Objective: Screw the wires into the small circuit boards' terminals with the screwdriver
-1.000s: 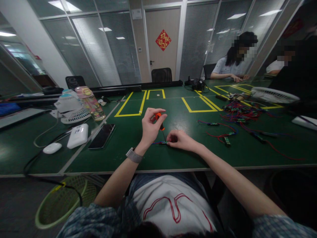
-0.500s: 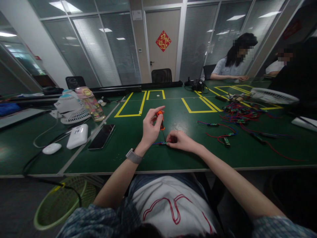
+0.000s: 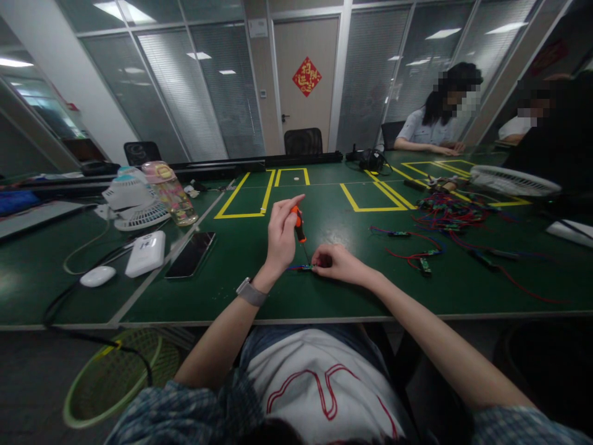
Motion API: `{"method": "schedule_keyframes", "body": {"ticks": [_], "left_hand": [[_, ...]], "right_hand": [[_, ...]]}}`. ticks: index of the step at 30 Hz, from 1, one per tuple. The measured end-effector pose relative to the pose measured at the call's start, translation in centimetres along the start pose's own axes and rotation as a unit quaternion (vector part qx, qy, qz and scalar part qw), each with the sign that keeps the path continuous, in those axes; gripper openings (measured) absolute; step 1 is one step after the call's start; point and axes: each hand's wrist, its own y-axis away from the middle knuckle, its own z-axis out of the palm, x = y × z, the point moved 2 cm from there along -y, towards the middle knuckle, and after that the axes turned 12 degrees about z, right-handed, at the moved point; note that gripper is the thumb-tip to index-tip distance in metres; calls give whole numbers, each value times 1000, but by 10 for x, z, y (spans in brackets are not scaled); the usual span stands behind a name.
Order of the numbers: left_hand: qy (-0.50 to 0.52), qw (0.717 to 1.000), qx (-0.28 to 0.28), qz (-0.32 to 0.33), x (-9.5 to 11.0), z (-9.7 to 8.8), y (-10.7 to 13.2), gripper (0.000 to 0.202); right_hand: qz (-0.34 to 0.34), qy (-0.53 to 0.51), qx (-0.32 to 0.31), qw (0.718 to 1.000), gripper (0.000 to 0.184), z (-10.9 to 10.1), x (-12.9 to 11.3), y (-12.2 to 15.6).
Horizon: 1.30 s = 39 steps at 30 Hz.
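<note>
My left hand [image 3: 281, 235] is closed on the handle of an orange and black screwdriver [image 3: 300, 228], held tilted with its shaft pointing down. The tip meets a small green circuit board [image 3: 306, 267] with red and blue wires, lying on the green table [image 3: 259, 300]. My right hand [image 3: 338, 262] pinches the right end of that board between thumb and fingers, so this end is partly hidden. To the right of my right hand lie more small wired boards [image 3: 424, 266].
A tangled heap of wired boards [image 3: 451, 210] lies at the right, near a white fan [image 3: 514, 179]. On the left are a phone [image 3: 191, 254], a white box-shaped device [image 3: 145, 253], a mouse [image 3: 97, 276] and a bottle [image 3: 171, 191]. Another person [image 3: 428, 130] sits across the table.
The fingers of my left hand have shifted on the screwdriver handle, the thumb moving away so more of the handle shows. My right hand and the board stay in place.
</note>
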Motion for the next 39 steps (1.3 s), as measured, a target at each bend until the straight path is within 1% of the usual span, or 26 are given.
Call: {"method": "schedule_keyframes", "body": {"ticks": [4, 7, 11, 14, 16, 19, 23, 29, 34, 36, 39], "left_hand": [[33, 999, 0, -14, 0, 2, 1, 28], [15, 1000, 3, 0, 1, 3, 1, 28], [-16, 1000, 25, 4, 0, 2, 1, 21], [-11, 999, 36, 7, 1, 1, 0, 16], [4, 999, 34, 9, 3, 1, 0, 12], [14, 1000, 21, 19, 6, 1, -1, 17], [13, 1000, 17, 20, 4, 2, 1, 13], [5, 999, 45, -4, -1, 2, 1, 19], [16, 996, 79, -35, -2, 1, 2, 33], [18, 995, 88, -32, -2, 1, 2, 36], [20, 996, 84, -16, -1, 1, 2, 33]], "right_hand": [[-5, 2, -1, 1000, 5, 0, 0, 0], [-5, 4, 2, 1000, 5, 0, 1, 0], [-8, 6, 3, 1000, 5, 0, 1, 0], [-10, 7, 4, 1000, 5, 0, 1, 0], [-10, 7, 2, 1000, 5, 0, 1, 0], [-9, 8, 1, 1000, 5, 0, 1, 0], [-9, 7, 2, 1000, 4, 0, 1, 0], [-12, 4, 0, 1000, 5, 0, 0, 0], [-8, 2, -3, 1000, 5, 0, 0, 0], [-7, 3, -2, 1000, 5, 0, 1, 0], [-7, 5, 0, 1000, 4, 0, 2, -1]]}}
